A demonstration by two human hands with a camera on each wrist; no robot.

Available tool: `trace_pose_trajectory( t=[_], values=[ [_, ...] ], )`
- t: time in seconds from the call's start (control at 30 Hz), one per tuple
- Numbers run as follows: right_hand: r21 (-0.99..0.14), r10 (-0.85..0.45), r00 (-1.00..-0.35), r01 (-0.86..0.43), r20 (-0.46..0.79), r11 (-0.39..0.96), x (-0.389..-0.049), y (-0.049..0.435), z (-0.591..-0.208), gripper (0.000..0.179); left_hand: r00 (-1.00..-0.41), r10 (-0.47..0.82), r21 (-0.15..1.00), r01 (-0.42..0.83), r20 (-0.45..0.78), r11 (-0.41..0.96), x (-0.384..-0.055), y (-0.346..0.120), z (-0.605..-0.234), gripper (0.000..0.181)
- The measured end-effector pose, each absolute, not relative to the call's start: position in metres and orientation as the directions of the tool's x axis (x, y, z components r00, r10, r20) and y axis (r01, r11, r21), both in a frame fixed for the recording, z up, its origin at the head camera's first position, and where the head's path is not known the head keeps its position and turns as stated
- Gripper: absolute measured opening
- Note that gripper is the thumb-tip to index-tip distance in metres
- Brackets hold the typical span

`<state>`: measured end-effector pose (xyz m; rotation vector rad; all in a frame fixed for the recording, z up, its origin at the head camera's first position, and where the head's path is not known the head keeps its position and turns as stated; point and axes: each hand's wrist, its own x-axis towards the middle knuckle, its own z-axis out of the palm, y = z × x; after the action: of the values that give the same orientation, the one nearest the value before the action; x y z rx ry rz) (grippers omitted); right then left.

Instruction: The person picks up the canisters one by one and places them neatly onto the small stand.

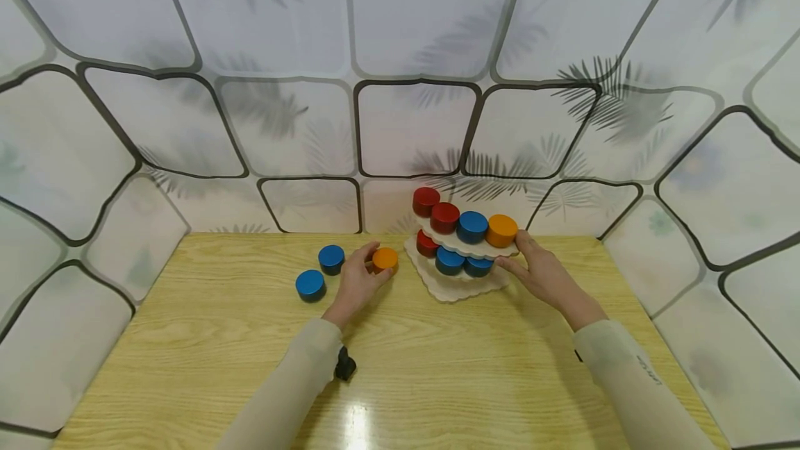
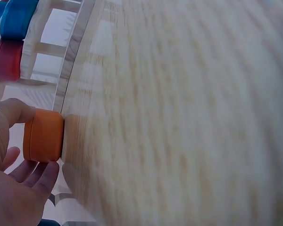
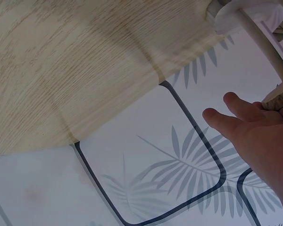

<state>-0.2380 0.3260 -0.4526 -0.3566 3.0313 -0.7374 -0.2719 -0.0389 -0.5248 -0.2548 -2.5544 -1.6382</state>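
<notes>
My left hand [image 1: 357,282] pinches an orange round tin [image 1: 385,260] between thumb and fingers, low at the tabletop. In the left wrist view a lid seam runs round this orange tin [image 2: 45,136]. My right hand [image 1: 548,276] grips the right end of the upper tier of a pale wooden tiered stand [image 1: 451,290]. That tier carries two red tins [image 1: 445,218], a blue tin [image 1: 471,226] and an orange tin [image 1: 502,230]. Beneath it, a red tin [image 1: 427,244] and two blue tins [image 1: 450,261] sit on a lower tier. The right wrist view shows my right hand [image 3: 259,136] under a tier edge.
Two loose blue tins [image 1: 311,285] stand on the wooden table [image 1: 237,339] left of my left hand. A patterned white wall [image 1: 415,127] rises behind the table's far edge, close behind the stand.
</notes>
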Motion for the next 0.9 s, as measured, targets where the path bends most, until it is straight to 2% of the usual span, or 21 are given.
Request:
trace_pose_trajectory(
  t=[0.43,0.67,0.9],
  values=[
    [-0.458,-0.226,-0.973,-0.226,0.056,0.86,-0.2397,0.3245,-0.4536,0.066,-0.986,0.077,0.884,0.165,0.146,0.436,-0.2742,-0.0412,-0.529,0.063],
    [-0.465,-0.209,-0.978,-0.194,0.019,0.864,-0.2367,0.3239,-0.4512,0.084,-0.985,0.083,0.876,0.171,0.15,0.45,-0.2752,-0.0388,-0.532,0.059],
    [-0.468,-0.209,-0.978,-0.19,0.013,0.863,-0.2354,0.3244,-0.4496,0.084,-0.985,0.08,0.876,0.171,0.151,0.452,-0.2724,-0.0364,-0.5306,0.058]
  ],
)
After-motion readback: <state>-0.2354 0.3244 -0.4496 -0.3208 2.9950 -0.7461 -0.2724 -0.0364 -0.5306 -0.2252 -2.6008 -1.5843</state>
